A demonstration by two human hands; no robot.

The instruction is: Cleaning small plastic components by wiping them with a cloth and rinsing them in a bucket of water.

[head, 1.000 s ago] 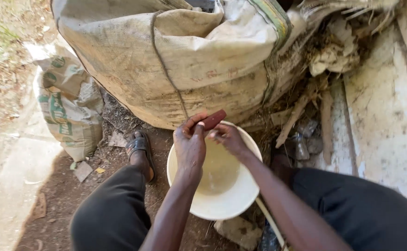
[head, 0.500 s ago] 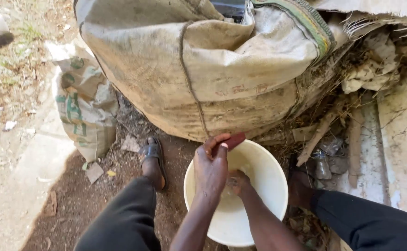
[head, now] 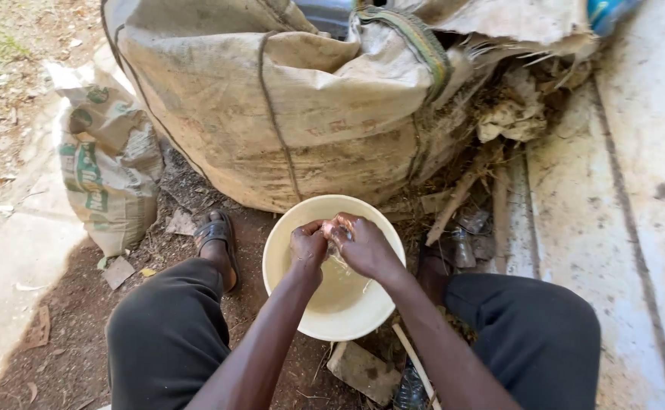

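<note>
- Both hands meet over the cream-coloured basin: the left hand and right hand are pressed together, fingers curled around something small and wet between them. What that thing is cannot be made out, as the fingers cover it.
- Water lies shallow and cloudy in the bottom of the basin, directly under the hands, and a thin trickle runs down from them.
- That basin sits on bare earth between the person's knees, its far rim just beside a large, dirty woven sack tied with cord.
- One sandalled foot rests on the ground just left of the basin; a smaller printed sack leans further left.
- Sticks, scraps and a flattened plastic bottle are heaped to the right, near a pale concrete slab.
- Risks, as a judgement: a slippery object could squirt out of the wet grip onto the dirt; a knee or forearm bumping the light basin on uneven ground could tip it and spill the water; debris from the sack could drop in.
</note>
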